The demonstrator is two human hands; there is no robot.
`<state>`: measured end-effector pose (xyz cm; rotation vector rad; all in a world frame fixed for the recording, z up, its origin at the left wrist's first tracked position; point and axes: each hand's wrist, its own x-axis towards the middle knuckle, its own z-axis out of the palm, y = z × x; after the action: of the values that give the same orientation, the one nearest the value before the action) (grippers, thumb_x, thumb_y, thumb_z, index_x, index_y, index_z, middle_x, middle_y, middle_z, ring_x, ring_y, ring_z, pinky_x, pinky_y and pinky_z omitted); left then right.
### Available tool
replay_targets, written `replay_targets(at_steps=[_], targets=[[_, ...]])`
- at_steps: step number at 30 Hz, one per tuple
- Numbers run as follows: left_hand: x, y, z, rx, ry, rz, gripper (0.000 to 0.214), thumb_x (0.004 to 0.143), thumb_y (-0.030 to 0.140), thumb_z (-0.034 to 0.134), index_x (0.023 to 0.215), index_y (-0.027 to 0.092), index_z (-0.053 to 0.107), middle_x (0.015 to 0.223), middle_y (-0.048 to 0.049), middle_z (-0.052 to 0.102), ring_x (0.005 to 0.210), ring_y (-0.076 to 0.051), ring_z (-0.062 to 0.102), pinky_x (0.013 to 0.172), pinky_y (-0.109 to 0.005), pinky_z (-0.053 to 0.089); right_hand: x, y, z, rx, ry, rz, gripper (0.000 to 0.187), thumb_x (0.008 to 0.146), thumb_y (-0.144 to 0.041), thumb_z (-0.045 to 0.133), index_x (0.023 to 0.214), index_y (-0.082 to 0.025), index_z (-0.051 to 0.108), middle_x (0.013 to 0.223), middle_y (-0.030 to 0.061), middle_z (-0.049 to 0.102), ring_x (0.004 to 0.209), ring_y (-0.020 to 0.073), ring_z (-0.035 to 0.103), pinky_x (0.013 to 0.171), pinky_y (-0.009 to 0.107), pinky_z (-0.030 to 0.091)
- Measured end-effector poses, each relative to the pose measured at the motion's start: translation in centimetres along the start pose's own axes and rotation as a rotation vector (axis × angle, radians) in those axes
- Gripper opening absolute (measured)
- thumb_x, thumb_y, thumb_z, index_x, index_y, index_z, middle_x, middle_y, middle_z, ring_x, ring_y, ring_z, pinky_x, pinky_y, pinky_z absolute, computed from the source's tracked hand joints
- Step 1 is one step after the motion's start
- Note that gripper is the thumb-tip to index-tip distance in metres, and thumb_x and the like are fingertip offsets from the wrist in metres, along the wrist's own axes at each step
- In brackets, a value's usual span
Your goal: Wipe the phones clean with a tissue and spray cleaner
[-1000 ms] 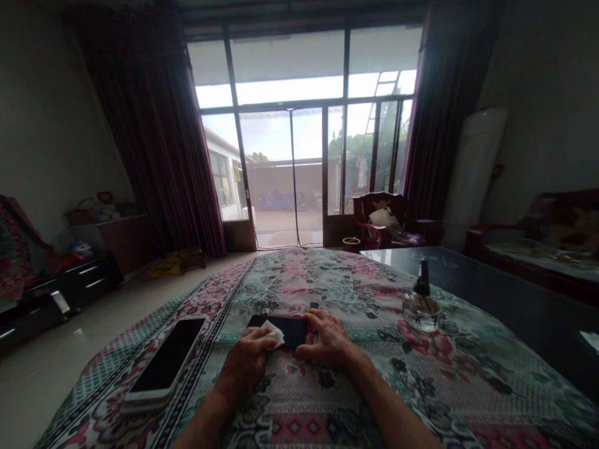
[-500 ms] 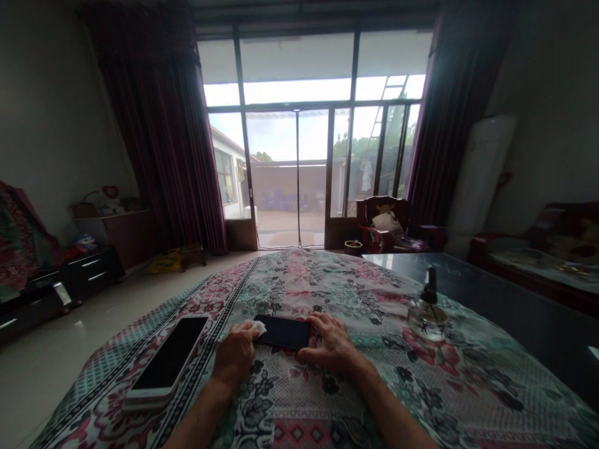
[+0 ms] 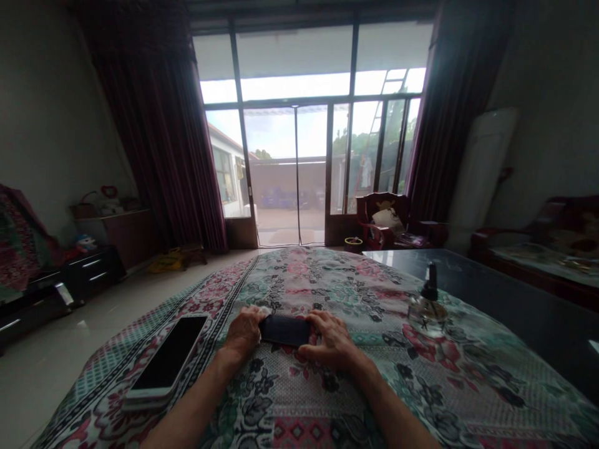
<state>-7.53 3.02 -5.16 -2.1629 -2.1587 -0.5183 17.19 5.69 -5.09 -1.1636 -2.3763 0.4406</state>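
Observation:
A dark, flat phone (image 3: 285, 330) lies sideways between my hands on the flowered cloth (image 3: 318, 393). My right hand (image 3: 330, 340) grips its right end, with the thumb at the near edge and the fingers at the far edge. At its left end, my left hand (image 3: 246, 330) is closed on a crumpled white tissue (image 3: 264, 311), which touches the phone's edge. A larger white phone (image 3: 166, 358) with a black screen lies to the left of my hands, on top of something pale and flat. Its lower layer is mostly hidden.
A clear spray bottle with a black top (image 3: 428, 308) stands to the right on the cloth. Beyond it is a dark glossy tabletop (image 3: 505, 299). A wooden armchair (image 3: 384, 215), a small yellow-rimmed bin (image 3: 353, 242) and a glazed door (image 3: 287, 174) are farther back.
My left hand and the tissue have shifted slightly right and away from me, along the phone's left end. My right hand keeps its hold on the right end.

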Motion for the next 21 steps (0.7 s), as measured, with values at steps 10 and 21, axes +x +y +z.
replay_targets(at_steps=[10, 21], targets=[[-6.5, -0.1, 0.7, -0.041, 0.212, 0.088, 0.051, 0.079, -0.002, 0.041, 0.120, 0.020, 0.063, 0.127, -0.0048, 0.061, 0.120, -0.020, 0.050, 0.105, -0.034, 0.039, -0.1, 0.0, 0.1, -0.024, -0.005, -0.009, 0.068, 0.064, -0.050, 0.069, 0.125, -0.024, 0.054, 0.134, 0.0071, 0.049, 0.124, 0.0283, 0.041, 0.103, 0.040, 0.025], [-8.0, 0.5, 0.3, -0.066, 0.221, 0.065, 0.045, 0.078, -0.002, 0.045, 0.111, 0.017, 0.068, 0.125, -0.0065, 0.063, 0.119, -0.019, 0.052, 0.106, -0.031, 0.038, -0.1, -1.0, -0.7, -0.076, -0.086, 0.052, 0.070, 0.064, -0.051, 0.069, 0.128, -0.025, 0.053, 0.134, 0.0068, 0.049, 0.126, 0.0298, 0.039, 0.105, 0.041, 0.024]])
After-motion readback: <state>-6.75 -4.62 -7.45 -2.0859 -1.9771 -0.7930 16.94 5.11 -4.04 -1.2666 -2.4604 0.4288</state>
